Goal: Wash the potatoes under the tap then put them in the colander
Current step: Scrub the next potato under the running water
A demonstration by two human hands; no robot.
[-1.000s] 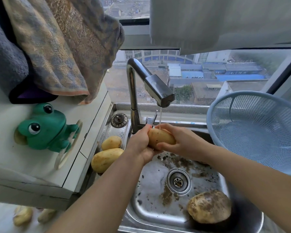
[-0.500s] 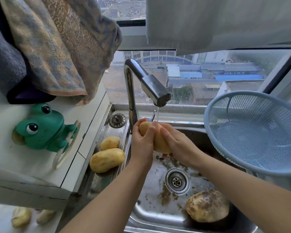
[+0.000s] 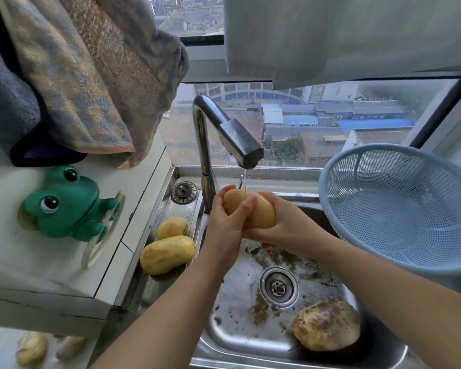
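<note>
A yellow potato (image 3: 261,211) sits under the thin stream from the tap (image 3: 240,141). My left hand (image 3: 225,225) grips its left end, thumb across the front. From below on the right, my right hand (image 3: 285,227) cups it. Two clean potatoes (image 3: 168,254) (image 3: 172,227) lie on the drainboard left of the sink. One dirty potato (image 3: 326,324) rests in the sink basin (image 3: 240,315) near the front right. The blue colander (image 3: 399,206) stands empty at the right of the sink.
A green frog holder (image 3: 69,206) sits on the white counter at left. Towels (image 3: 72,75) hang above it. A drain (image 3: 278,286) lies mid-basin amid soil smears. Pale objects (image 3: 32,347) lie on the floor at bottom left. The window is behind the tap.
Both hands have turned the potato under the stream; it went from lying crosswise to upright to slanting, and my left thumb now crosses its front.
</note>
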